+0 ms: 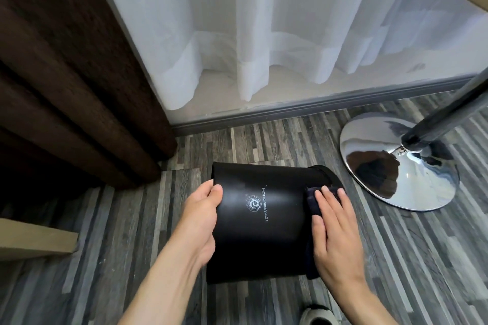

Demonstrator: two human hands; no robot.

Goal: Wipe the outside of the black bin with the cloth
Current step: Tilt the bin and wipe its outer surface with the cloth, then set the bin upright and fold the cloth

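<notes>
Your left hand [203, 215] cups the black bin [260, 221] at its base end, thumb over the edge, w/ fingers hidden behind; that steadies it, tipped on its side above the striped plank floor [111, 240]. Your right hand [334, 229] lies flat, fingers spread, pressing the dark cloth [313, 202] onto the smooth matte wall near the rim. Beyond: chrome lamp base [398, 163], sheer curtain [264, 34].
</notes>
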